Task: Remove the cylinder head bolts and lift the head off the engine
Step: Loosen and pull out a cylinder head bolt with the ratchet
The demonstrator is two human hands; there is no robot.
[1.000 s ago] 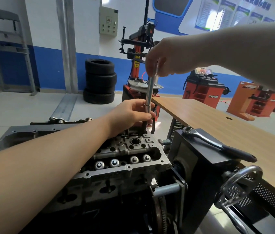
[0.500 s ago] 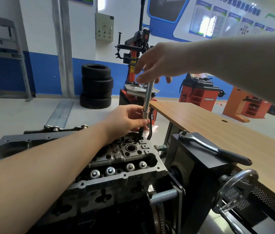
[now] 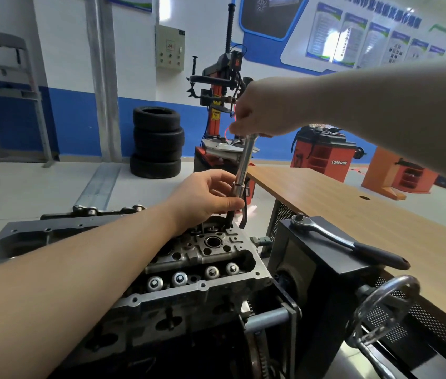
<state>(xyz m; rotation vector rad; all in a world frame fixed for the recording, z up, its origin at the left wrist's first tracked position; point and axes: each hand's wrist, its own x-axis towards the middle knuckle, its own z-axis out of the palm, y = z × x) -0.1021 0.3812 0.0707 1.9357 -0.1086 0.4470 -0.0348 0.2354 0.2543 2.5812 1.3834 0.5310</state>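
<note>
Here, grey cast-metal cylinder head [image 3: 202,258] bolted atop the engine, low in the middle. Rising from its far edge, a long chrome socket extension bar [image 3: 243,162], pinched at the top by the right hand [image 3: 254,116], gripped low round the socket by the left hand [image 3: 205,198]. Right of the head, a black-handled ratchet wrench [image 3: 347,242] lying on a black stand box [image 3: 325,266]; beyond, the wooden worktop [image 3: 353,212]. Left forearm crossing and hiding the head's left part.

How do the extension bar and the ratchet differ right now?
The extension bar stands near upright over the cylinder head; the ratchet lies flat on the black stand. Both hands, left and right, grip the bar; the ratchet is untouched. The bar is bare; the ratchet has a black handle. Both are chrome.
</note>
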